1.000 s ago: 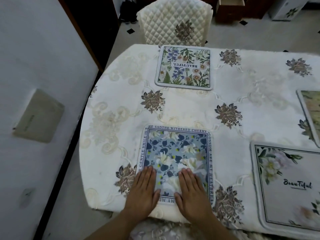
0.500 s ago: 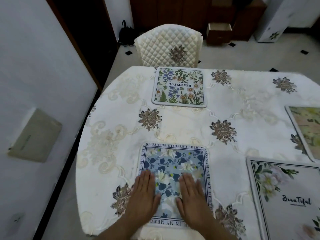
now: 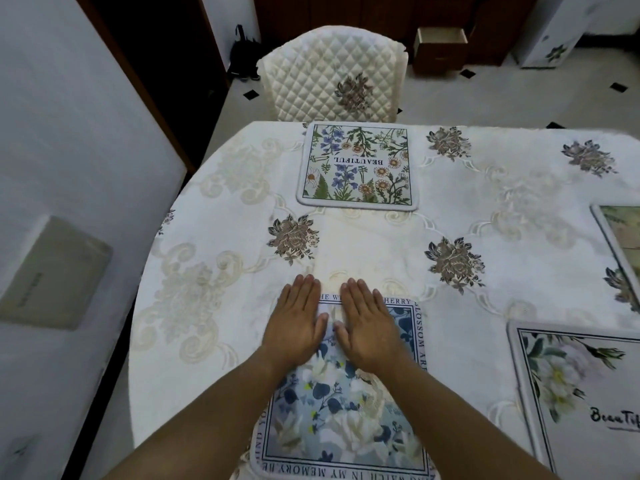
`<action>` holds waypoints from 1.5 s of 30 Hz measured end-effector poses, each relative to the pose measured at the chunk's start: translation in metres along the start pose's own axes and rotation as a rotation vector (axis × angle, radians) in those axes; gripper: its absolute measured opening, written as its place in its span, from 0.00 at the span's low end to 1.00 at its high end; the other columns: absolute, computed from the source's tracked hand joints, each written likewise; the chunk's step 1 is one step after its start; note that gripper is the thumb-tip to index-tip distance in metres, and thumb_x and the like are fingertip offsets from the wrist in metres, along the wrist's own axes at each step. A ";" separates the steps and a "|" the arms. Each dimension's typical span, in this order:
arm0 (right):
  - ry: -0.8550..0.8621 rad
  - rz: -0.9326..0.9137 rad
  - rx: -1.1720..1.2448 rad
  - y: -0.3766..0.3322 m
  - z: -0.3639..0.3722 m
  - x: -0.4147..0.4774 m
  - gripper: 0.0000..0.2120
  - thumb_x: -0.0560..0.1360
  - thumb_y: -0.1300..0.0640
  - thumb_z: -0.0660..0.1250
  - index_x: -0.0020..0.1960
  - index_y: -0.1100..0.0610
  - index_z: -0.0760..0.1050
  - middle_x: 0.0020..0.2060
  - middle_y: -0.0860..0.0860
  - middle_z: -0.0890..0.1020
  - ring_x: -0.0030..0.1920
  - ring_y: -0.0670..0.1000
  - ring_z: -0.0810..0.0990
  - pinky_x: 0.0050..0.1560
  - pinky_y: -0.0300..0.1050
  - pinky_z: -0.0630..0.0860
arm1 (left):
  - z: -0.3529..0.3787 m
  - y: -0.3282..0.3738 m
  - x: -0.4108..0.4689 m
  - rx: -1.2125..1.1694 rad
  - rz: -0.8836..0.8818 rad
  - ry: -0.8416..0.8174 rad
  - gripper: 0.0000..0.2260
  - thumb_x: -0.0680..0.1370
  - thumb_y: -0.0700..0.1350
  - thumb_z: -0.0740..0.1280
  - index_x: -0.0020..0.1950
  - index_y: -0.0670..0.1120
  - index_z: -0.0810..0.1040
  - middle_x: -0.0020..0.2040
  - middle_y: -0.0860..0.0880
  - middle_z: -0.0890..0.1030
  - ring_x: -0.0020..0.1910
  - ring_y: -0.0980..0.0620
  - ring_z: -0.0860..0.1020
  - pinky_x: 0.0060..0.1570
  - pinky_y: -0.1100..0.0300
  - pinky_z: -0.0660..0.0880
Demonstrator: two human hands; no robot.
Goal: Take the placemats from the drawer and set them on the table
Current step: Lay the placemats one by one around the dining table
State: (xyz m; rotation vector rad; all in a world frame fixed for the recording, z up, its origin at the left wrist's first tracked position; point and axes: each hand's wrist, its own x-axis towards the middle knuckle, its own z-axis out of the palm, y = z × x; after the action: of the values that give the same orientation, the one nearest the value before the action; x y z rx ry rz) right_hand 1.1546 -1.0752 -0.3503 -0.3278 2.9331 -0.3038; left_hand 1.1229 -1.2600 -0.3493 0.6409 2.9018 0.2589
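Both hands, left (image 3: 298,327) and right (image 3: 369,329), lie flat with straight fingers, gripping nothing, pressing the far edge of a blue-and-white floral square placemat with lettered border (image 3: 343,414) on the near side of the white embroidered tablecloth-covered table (image 3: 381,244).

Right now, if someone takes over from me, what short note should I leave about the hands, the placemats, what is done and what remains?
Hands: left hand and right hand both lie flat, fingers straight, over the far edge of the blue placemat.
Things: the blue placemat is at the near edge of the table; the green floral placemat at the far side by the chair; the white placemat and a fourth placemat, cut off by the frame, on the right.
Done: four mats lie on the table.
Left: lift both hands; the drawer stands open, contents not discernible, so check it for more.
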 end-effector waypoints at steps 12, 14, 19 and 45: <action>0.056 0.228 0.089 0.028 0.016 -0.110 0.35 0.80 0.42 0.47 0.79 0.63 0.46 0.79 0.59 0.46 0.79 0.57 0.44 0.77 0.52 0.45 | 0.007 -0.009 -0.099 -0.064 -0.049 -0.055 0.34 0.82 0.60 0.50 0.78 0.40 0.41 0.79 0.41 0.40 0.78 0.45 0.38 0.75 0.49 0.43; 0.034 0.228 0.091 0.017 0.022 -0.141 0.35 0.80 0.42 0.48 0.79 0.63 0.47 0.79 0.59 0.47 0.79 0.58 0.46 0.77 0.51 0.45 | 0.011 -0.003 -0.123 -0.046 -0.066 -0.075 0.34 0.82 0.61 0.48 0.78 0.40 0.41 0.79 0.41 0.40 0.78 0.45 0.38 0.75 0.49 0.43; -0.029 0.292 0.100 -0.010 0.025 -0.193 0.34 0.78 0.44 0.54 0.76 0.65 0.60 0.76 0.60 0.61 0.77 0.59 0.57 0.75 0.49 0.51 | 0.010 0.005 -0.172 -0.051 -0.132 -0.176 0.34 0.80 0.62 0.52 0.78 0.41 0.52 0.79 0.41 0.51 0.78 0.44 0.48 0.74 0.53 0.42; 0.047 0.415 0.005 0.031 -0.221 -0.240 0.08 0.75 0.50 0.59 0.44 0.54 0.64 0.41 0.51 0.70 0.48 0.57 0.77 0.40 0.47 0.67 | -0.201 0.149 -0.091 0.095 0.187 -0.015 0.12 0.79 0.54 0.58 0.53 0.47 0.71 0.49 0.47 0.77 0.48 0.45 0.76 0.41 0.54 0.63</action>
State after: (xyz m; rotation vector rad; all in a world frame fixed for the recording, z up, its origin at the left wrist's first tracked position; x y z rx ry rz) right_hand 1.3357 -0.9496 -0.1078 0.2913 2.9483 -0.2592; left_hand 1.2260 -1.1925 -0.1135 0.9276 2.8555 0.1383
